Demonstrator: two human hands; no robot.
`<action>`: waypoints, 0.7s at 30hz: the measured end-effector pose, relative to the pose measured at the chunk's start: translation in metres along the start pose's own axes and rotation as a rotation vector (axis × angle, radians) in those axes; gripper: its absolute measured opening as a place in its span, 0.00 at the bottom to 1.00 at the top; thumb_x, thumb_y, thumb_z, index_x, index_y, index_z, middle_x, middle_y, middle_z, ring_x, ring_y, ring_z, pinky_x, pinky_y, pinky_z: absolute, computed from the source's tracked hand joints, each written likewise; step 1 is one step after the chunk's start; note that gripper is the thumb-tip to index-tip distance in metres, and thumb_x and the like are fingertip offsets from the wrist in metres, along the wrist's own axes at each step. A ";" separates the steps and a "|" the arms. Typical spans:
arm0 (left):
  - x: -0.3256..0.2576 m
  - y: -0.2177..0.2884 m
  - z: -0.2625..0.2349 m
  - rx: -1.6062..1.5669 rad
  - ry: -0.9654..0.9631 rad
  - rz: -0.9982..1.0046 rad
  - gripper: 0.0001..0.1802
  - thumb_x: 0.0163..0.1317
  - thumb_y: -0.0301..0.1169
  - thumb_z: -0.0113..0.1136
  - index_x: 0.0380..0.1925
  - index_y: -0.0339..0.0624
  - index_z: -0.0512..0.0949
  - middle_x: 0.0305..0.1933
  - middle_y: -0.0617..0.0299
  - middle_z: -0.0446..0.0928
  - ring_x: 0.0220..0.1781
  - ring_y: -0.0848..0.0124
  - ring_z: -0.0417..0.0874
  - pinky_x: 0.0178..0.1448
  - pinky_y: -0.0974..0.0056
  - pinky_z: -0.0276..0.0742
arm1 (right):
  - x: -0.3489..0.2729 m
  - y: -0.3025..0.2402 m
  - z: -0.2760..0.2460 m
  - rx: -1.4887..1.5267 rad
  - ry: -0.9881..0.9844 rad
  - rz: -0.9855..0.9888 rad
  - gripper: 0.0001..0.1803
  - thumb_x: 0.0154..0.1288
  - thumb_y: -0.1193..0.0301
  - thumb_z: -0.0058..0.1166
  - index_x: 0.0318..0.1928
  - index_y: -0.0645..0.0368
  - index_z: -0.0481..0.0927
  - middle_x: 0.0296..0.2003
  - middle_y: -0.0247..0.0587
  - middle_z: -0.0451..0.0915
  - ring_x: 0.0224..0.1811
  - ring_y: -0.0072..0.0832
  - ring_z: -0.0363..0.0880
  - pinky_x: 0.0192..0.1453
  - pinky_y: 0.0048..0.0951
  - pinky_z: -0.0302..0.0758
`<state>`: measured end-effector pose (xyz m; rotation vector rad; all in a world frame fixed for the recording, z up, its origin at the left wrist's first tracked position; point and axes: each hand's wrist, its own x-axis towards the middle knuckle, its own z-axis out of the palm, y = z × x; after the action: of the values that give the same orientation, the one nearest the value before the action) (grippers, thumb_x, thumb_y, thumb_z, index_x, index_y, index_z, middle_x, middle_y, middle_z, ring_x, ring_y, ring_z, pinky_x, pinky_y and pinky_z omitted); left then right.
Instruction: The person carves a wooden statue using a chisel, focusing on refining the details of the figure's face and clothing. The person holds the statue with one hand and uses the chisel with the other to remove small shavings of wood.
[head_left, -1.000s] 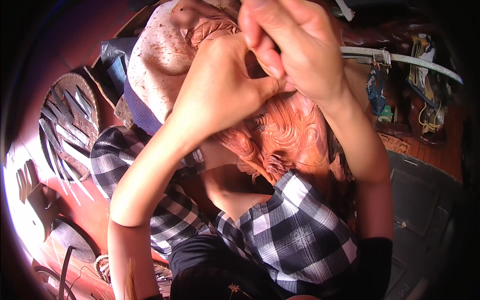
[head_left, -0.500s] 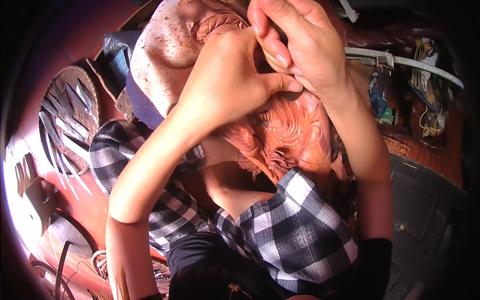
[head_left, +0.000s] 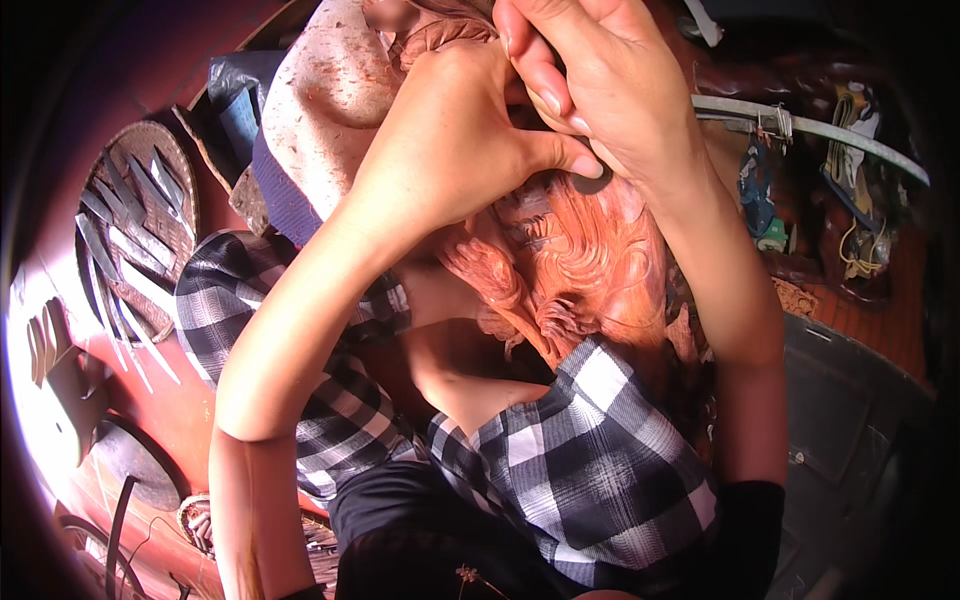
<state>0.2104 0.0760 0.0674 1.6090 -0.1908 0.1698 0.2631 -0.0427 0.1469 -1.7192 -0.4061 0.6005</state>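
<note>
Right now, the carved wood (head_left: 585, 265) is between the person's two arms, and the hands are over its top end. It is red-brown, with lots of wavy lines cut into it. The hands hide the top part, but the lower part peeks out below them, closer to the person's body.

The left hand (head_left: 455, 135) comes in from the left side. Its back faces up and its thumb sticks out to the right, toward the other hand. Most of its fingers are hidden, so I can't tell if it is open or holding something. The right hand (head_left: 610, 105) is right beside the left thumb, a bit higher up. Its fingers curl in, but I can't tell if anything is inside them.

A pale, spotty, lumpy thing (head_left: 325, 100) is past the left hand, on its left side. Near it is some dark blue cloth (head_left: 283, 190). Black and white checked cloth (head_left: 625, 455) covers the person's leg and hides the bottom of the carving. Far off to the left, a round woven tray (head_left: 187, 160) has lots of thin metal tools (head_left: 145, 255) on it. On the right, a long gray curved bar (head_left: 860, 143) sticks out behind the right arm.
</note>
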 end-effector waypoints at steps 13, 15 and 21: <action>-0.002 -0.006 0.006 0.064 0.011 0.025 0.24 0.35 0.32 0.87 0.27 0.37 0.79 0.22 0.52 0.81 0.29 0.59 0.87 0.40 0.58 0.81 | -0.003 0.009 0.004 -0.280 0.061 -0.141 0.19 0.82 0.63 0.51 0.34 0.62 0.80 0.20 0.27 0.72 0.21 0.12 0.66 0.25 0.20 0.61; -0.003 -0.004 0.006 -0.010 0.038 0.031 0.24 0.34 0.33 0.88 0.26 0.38 0.79 0.22 0.51 0.81 0.29 0.57 0.87 0.40 0.57 0.81 | -0.006 0.014 0.003 -0.283 0.069 -0.127 0.19 0.82 0.64 0.51 0.34 0.64 0.80 0.21 0.29 0.73 0.23 0.13 0.68 0.27 0.21 0.63; -0.003 -0.008 0.008 0.092 0.036 0.003 0.22 0.35 0.33 0.87 0.24 0.36 0.80 0.21 0.52 0.81 0.26 0.57 0.85 0.37 0.58 0.80 | -0.005 0.013 0.004 -0.366 0.072 -0.241 0.19 0.82 0.64 0.50 0.34 0.64 0.79 0.21 0.29 0.73 0.23 0.14 0.69 0.27 0.22 0.64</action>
<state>0.2094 0.0680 0.0590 1.6964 -0.1598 0.2121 0.2565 -0.0454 0.1348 -1.9939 -0.6929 0.2993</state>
